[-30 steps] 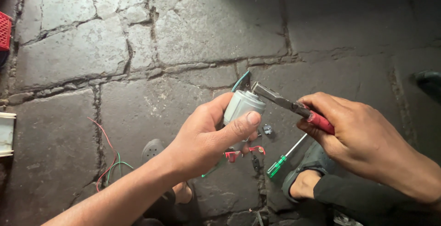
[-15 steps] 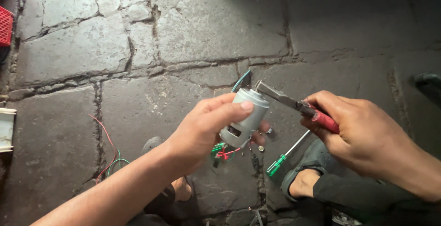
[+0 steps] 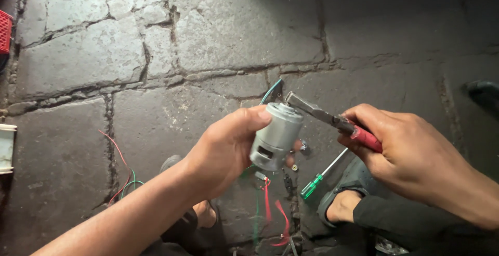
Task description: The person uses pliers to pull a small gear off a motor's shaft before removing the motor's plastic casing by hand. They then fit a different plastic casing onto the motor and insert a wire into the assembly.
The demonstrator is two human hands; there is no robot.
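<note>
My left hand (image 3: pixel 223 149) grips a grey motor (image 3: pixel 275 135); my right hand (image 3: pixel 410 154) clasps red-handled pliers (image 3: pixel 332 121), their tip at the motor's top, above a screwdriver (image 3: pixel 322 175).

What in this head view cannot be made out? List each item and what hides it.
- Far side of the silver motor: covered by the left hand.
- Pliers handles: buried in the right hand.
- Pliers tip: whether it touches the motor is unclear.
- Red crate: cut off by the left edge.
</note>
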